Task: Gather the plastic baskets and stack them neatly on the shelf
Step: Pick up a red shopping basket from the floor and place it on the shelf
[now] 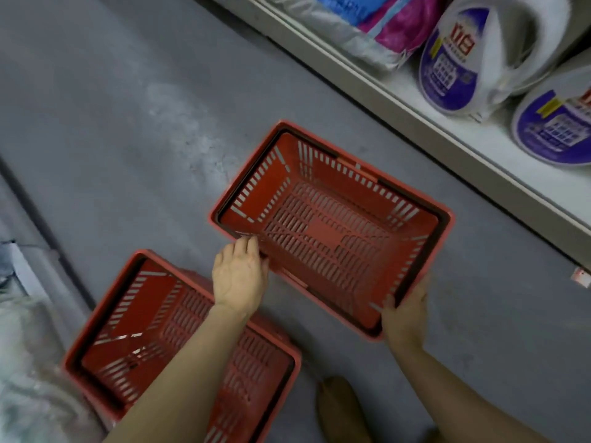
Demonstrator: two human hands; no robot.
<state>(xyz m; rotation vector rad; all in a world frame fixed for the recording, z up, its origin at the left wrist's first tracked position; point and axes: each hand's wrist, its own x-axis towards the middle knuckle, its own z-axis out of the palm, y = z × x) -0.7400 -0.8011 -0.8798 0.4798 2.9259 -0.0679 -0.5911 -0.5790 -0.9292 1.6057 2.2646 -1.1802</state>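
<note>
1. We look straight down on a grey shop floor (112, 123). A pale shelf (415, 110) runs diagonally across the upper right of the frame, holding white bundles with purple labels (473, 55) and a pink and blue soft pack (399, 20).

2. At the centre of the frame sits a red plastic basket (332, 228), slotted on its walls and bottom, open side up, with nothing inside. Its black handles lie folded down along the rim.

3. Our left hand (240, 276) curls its fingers over the near rim, left of the middle. Our right hand (406, 314) clamps the lower right corner, thumb inside the wall, fingers outside. Both hands are closed on this basket.

4. A second red basket (153, 340) rests on the floor at the lower left of the frame, partly hidden under our left forearm. The two baskets lie near each other but do not touch. A foot (339, 407) shows at the bottom edge.

5. We judge the step in hand to be lifting the central basket to nest it with the other, or to carry it to the shelf; we cannot tell which.

6. To do it well, we should lift with both hands level so the basket does not tip.

7. If nesting, we should turn it to match the lower basket's long sides, see that folded handles stay clear, and lower it straight until the rims seat evenly.
</note>
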